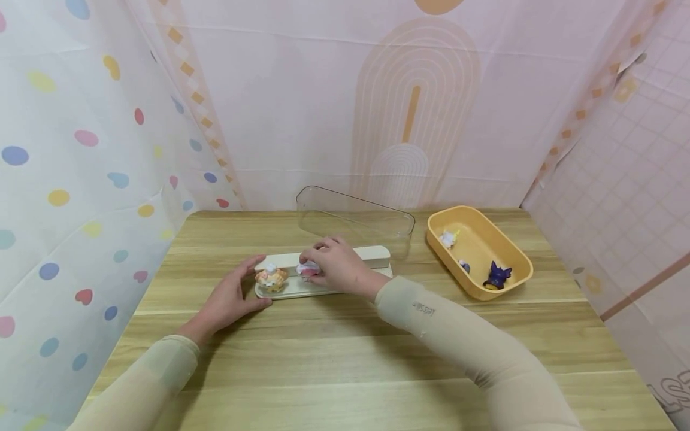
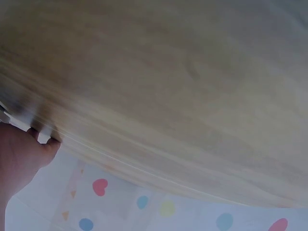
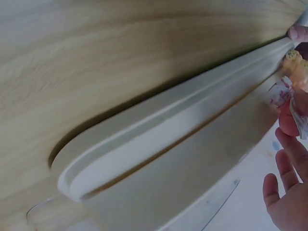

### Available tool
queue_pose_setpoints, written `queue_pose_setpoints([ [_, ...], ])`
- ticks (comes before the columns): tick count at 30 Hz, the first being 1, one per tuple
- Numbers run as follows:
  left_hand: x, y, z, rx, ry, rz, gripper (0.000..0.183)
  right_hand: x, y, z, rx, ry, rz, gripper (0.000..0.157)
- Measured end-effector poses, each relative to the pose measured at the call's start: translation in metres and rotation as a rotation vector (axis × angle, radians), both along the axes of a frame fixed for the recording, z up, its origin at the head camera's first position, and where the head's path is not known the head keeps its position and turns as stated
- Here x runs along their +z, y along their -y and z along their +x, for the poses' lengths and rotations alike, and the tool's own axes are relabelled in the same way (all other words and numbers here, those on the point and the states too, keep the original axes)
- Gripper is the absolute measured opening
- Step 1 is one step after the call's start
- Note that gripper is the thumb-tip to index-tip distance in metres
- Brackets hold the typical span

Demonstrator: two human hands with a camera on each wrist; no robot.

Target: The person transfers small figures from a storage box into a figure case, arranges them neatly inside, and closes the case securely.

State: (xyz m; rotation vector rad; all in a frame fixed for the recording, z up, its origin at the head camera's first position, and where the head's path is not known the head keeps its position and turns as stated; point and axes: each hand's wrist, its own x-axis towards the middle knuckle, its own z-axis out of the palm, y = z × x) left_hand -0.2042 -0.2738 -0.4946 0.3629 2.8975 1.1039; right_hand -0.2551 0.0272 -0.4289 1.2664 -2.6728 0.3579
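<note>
A white stepped display base (image 1: 377, 257) lies lengthwise on the table. An orange-and-cream toy figure (image 1: 271, 279) stands at its left end. My left hand (image 1: 230, 297) holds that end between thumb and fingers. It also shows at the edge of the left wrist view, its fingertips bent (image 2: 24, 154). Over the middle of the base, my right hand (image 1: 342, 268) pinches a small pink-and-white figure (image 1: 308, 270) between thumb and fingers. The right wrist view shows this figure (image 3: 280, 94) beside the orange one (image 3: 293, 63); its underside is hidden.
Behind the base stands a clear long cover (image 1: 356, 215). To the right is a yellow bin (image 1: 480, 227) with a dark purple figure (image 1: 497, 276), a white figure (image 1: 448, 239) and a small grey-blue piece (image 1: 464, 266). Patterned curtains (image 1: 302, 108) border the wooden table (image 1: 345, 371).
</note>
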Motion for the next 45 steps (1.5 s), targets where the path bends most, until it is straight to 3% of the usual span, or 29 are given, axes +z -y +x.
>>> queue_pose_setpoints([
  [6, -0.002, 0.001, -0.002, -0.004, 0.007, -0.001, 0.103, -0.010, 0.008, 0.003, 0.061, -0.114, -0.007, 0.028],
  [19, -0.002, 0.002, -0.002, -0.004, 0.008, -0.012, 0.103, -0.021, 0.015, 0.006, 0.044, -0.255, 0.007, 0.033],
  [29, 0.000, 0.001, -0.001, -0.007, 0.002, 0.000, 0.102, -0.014, 0.011, 0.008, -0.021, -0.127, 0.087, 0.052],
  [39, -0.002, 0.006, 0.001, 0.007, -0.013, 0.007, 0.103, 0.001, -0.033, 0.003, -0.047, -0.039, 0.084, 0.050],
  [45, -0.002, 0.004, 0.002, 0.004, -0.018, 0.008, 0.103, 0.012, -0.091, -0.014, -0.070, -0.107, -0.024, 0.045],
])
